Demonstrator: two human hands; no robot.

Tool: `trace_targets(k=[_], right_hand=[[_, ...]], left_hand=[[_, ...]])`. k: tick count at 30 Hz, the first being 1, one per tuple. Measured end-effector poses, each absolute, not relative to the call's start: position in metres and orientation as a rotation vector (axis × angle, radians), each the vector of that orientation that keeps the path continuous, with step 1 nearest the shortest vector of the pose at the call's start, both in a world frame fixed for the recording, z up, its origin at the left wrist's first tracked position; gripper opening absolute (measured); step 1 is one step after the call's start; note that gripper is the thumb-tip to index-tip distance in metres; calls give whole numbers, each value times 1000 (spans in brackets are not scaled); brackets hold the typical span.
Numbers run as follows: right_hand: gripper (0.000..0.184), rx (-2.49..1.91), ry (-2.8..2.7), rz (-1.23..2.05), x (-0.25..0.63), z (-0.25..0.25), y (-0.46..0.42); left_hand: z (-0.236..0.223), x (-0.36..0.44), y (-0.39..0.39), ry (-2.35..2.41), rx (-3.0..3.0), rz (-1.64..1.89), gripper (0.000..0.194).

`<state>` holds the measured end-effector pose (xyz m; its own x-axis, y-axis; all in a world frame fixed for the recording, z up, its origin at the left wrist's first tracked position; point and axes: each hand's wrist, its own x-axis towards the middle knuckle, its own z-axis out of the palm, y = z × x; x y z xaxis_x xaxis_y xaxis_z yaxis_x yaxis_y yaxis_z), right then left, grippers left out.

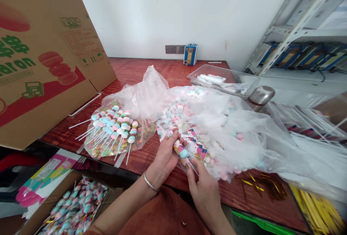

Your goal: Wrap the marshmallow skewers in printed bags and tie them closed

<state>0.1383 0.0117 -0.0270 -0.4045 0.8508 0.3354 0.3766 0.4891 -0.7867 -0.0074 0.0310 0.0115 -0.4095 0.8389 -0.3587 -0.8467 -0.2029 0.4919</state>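
Observation:
My left hand (168, 152), with a bangle at its wrist, is closed around a marshmallow skewer (183, 153) in a clear printed wrapper. My right hand (202, 182) pinches the white stick at the skewer's lower end. Just behind my hands, colourful printed wrappers (193, 141) lie on a large clear bag of pastel marshmallows (176, 110). To the left, a pile of unwrapped marshmallow skewers (115, 123) rests on a clear bag of small coloured candies (148, 134). My fingers hide part of the held skewer.
A large cardboard box (54, 54) stands at the left. Below the table edge, an open carton (51, 195) holds many wrapped skewers. Gold twist ties (267, 186) lie at right. A clear plastic tray (230, 87), a metal flask (261, 96) and a blue device (191, 54) stand farther back.

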Motion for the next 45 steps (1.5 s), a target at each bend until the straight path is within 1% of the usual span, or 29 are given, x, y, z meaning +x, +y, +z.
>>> trace_targets(k=[1,2,3,4,5,7,9,10,12,14,18,19,20,21,24,25,26,28,30,31,34,36,38,39,40,41,42,43,45], right_hand=[[24,-995,-2048,595,139,-28,12],[24,-983,-2078,463,140,-29,12],[25,-974,-2088,435,140,-29,11],[26,-975,-2084,525,140,-29,10],[28,-988,-2048,722,140,-28,9],[35,-1020,-1826,1325,139,-24,4],[39,-1015,-1437,1918,136,-19,0],[39,-991,-1244,2113,134,-16,-1],[38,-941,-1011,2282,131,-13,-1],[39,-968,-1043,2199,128,-13,2],[40,-1079,-1503,1561,127,-18,10],[40,-1079,-1564,1473,128,-18,10],[39,-1078,-1574,1484,128,-19,10],[40,-1077,-1530,1598,129,-19,10],[42,-978,-1171,2195,129,-16,6],[40,-919,-1043,2322,129,-16,5],[37,-866,-961,2379,129,-15,5],[33,-839,-982,2312,129,-15,6],[31,-903,-1246,2048,131,-18,9],[30,-937,-1450,1834,132,-19,10],[24,-898,-2021,900,136,-24,15],[19,-799,-2191,324,138,-26,17],[15,-729,-2247,-3,138,-28,18],[15,-720,-2253,-60,138,-28,17],[14,-727,-2237,-44,138,-29,16],[15,-753,-2202,54,137,-29,15],[16,-800,-2151,240,136,-28,14],[18,-859,-2079,515,135,-27,12],[29,-954,-1819,1243,133,-23,9]], left_hand=[[11,-7,31,773,-30,1841,20],[11,-6,32,780,-51,1837,22],[11,-5,32,782,-70,1832,23],[11,-5,32,780,-85,1829,25],[11,-4,32,773,-91,1827,27],[10,-2,31,757,-80,1827,32],[9,0,31,740,-52,1821,34],[8,1,31,730,-43,1813,34],[7,5,31,704,-27,1801,33],[5,9,31,704,-12,1798,32],[6,11,30,774,-30,1824,27],[7,9,30,770,-49,1830,26],[8,7,30,755,-73,1833,25],[10,5,30,732,-95,1832,26],[13,1,28,658,-104,1813,26],[14,0,27,643,-89,1803,24],[14,0,27,632,-66,1791,22],[12,0,26,630,-21,1773,19],[11,-1,27,646,15,1771,18],[10,-1,27,656,25,1773,19],[13,0,29,675,11,1779,19],[16,2,29,687,-29,1782,17],[18,6,30,697,-79,1789,17],[18,8,30,696,-102,1790,18],[18,9,30,689,-125,1784,20],[17,10,30,676,-145,1775,21],[17,11,29,660,-159,1765,22],[16,11,29,641,-162,1755,23],[15,9,27,600,-142,1742,25]])
